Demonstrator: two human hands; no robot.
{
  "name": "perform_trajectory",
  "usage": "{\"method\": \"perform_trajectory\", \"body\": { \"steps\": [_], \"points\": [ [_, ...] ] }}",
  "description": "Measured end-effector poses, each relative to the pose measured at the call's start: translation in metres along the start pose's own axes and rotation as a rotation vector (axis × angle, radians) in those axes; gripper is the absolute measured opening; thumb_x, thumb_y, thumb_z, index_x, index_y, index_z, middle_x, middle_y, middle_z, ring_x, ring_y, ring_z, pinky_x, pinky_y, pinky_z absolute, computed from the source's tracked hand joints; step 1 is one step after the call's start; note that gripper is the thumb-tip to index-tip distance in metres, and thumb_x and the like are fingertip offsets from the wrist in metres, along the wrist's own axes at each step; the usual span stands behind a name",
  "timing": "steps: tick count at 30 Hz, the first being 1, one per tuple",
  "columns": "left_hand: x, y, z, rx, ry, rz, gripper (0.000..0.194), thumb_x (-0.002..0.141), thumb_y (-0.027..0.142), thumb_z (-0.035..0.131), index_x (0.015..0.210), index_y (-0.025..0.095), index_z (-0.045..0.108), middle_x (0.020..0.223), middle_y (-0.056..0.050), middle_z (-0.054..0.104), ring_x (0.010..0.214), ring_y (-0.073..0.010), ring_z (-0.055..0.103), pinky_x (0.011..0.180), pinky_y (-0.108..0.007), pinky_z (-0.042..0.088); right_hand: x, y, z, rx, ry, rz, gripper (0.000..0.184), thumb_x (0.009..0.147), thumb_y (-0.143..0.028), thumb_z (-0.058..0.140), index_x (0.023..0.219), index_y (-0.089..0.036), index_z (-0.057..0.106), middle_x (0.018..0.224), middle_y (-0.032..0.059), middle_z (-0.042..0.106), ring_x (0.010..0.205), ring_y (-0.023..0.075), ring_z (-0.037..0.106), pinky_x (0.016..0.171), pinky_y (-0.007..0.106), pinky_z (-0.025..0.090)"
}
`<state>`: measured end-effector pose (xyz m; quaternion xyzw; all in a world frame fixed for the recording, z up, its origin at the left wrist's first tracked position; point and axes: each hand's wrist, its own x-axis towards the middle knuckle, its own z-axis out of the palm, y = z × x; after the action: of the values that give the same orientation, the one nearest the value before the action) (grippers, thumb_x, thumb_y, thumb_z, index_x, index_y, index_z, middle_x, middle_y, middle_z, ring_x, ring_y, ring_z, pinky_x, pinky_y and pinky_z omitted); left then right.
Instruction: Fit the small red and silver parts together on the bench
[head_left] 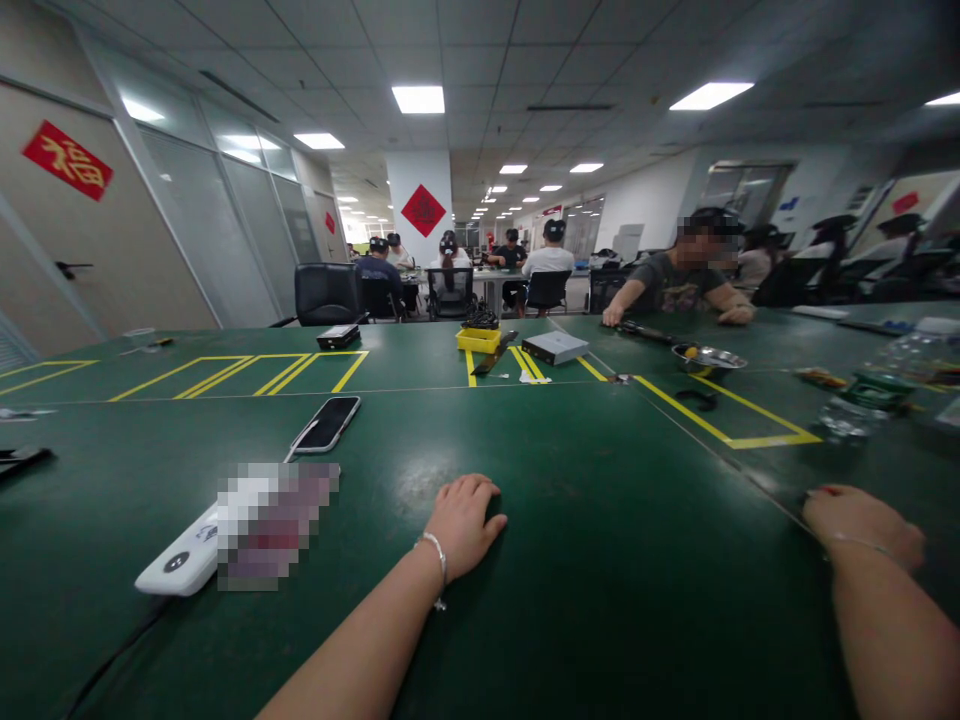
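Note:
My left hand lies palm down on the green table, empty, fingers loosely bent and thumb apart. A silver bracelet circles its wrist. Toward the right edge, my right hand rests on the table with its fingers curled in. A small dark patch shows at its fingertips, and what it holds, if anything, is hidden. Left of my left hand lie a phone with a white cable and a white device with a black cord. A pixelated patch covers part of that device.
Yellow tape marks areas on the table. Farther back are a yellow tray, a grey box, a black box and a metal bowl. A water bottle stands right. Across the table sits a person.

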<state>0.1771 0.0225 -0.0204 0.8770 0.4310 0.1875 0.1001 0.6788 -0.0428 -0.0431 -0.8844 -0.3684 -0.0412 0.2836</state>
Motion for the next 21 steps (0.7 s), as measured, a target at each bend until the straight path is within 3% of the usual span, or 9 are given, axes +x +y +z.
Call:
{"method": "perform_trajectory", "body": {
  "steps": [3, 7, 10, 14, 18, 21],
  "points": [
    [-0.001, -0.001, 0.000, 0.002, -0.008, 0.027, 0.030, 0.076, 0.035, 0.043, 0.104, 0.023, 0.044, 0.111, -0.004, 0.045, 0.105, -0.0198, 0.038, 0.088, -0.035, 0.029, 0.006, 0.012, 0.011, -0.021, 0.059, 0.443, 0.037, 0.053, -0.037, 0.043, 0.082, -0.020, 0.059, 0.096, 0.0201, 0.048, 0.098, 0.0435, 0.036, 0.059, 0.055, 0.031],
    [-0.001, -0.002, 0.000, -0.017, -0.012, 0.050, 0.031, 0.077, 0.034, 0.043, 0.105, 0.021, 0.043, 0.110, -0.005, 0.044, 0.103, -0.0191, 0.040, 0.089, -0.033, 0.029, 0.001, 0.004, 0.012, 0.010, 0.180, 0.434, 0.041, 0.052, -0.040, 0.048, 0.087, -0.022, 0.058, 0.100, 0.0209, 0.045, 0.100, 0.0448, 0.032, 0.060, 0.056, 0.030],
    [0.000, -0.002, 0.000, -0.032, -0.018, 0.047, 0.032, 0.076, 0.035, 0.043, 0.106, 0.021, 0.044, 0.111, -0.005, 0.044, 0.103, -0.0189, 0.042, 0.090, -0.032, 0.030, -0.012, -0.026, 0.005, -0.108, 0.234, 0.149, 0.044, 0.064, -0.038, 0.037, 0.096, -0.014, 0.056, 0.100, 0.0232, 0.046, 0.101, 0.0399, 0.035, 0.069, 0.052, 0.032],
    [0.002, -0.003, 0.002, -0.045, -0.031, 0.005, 0.036, 0.076, 0.035, 0.044, 0.109, 0.022, 0.043, 0.115, -0.004, 0.045, 0.108, -0.0195, 0.039, 0.093, -0.032, 0.028, -0.040, -0.107, 0.006, -0.155, 0.228, -0.324, 0.049, 0.073, -0.031, 0.029, 0.111, -0.002, 0.044, 0.106, 0.0219, 0.047, 0.105, 0.0305, 0.038, 0.084, 0.043, 0.031],
    [0.003, -0.005, 0.004, -0.045, -0.079, -0.005, 0.052, 0.076, 0.038, 0.042, 0.124, 0.023, 0.026, 0.125, -0.004, 0.038, 0.118, -0.0208, 0.028, 0.097, -0.036, 0.022, -0.097, -0.193, 0.027, 0.025, -0.117, -0.629, 0.052, 0.077, -0.036, 0.031, 0.122, -0.010, 0.033, 0.118, 0.0118, 0.044, 0.108, 0.0213, 0.038, 0.091, 0.036, 0.031],
    [0.002, -0.005, 0.004, -0.035, -0.125, 0.020, 0.059, 0.075, 0.041, 0.041, 0.127, 0.024, 0.020, 0.130, -0.003, 0.033, 0.121, -0.0213, 0.021, 0.098, -0.039, 0.018, -0.151, -0.232, 0.041, 0.074, -0.383, -0.881, 0.056, 0.078, -0.043, 0.031, 0.126, -0.015, 0.027, 0.128, 0.0073, 0.034, 0.117, 0.0196, 0.027, 0.095, 0.036, 0.025]
  ]
}}
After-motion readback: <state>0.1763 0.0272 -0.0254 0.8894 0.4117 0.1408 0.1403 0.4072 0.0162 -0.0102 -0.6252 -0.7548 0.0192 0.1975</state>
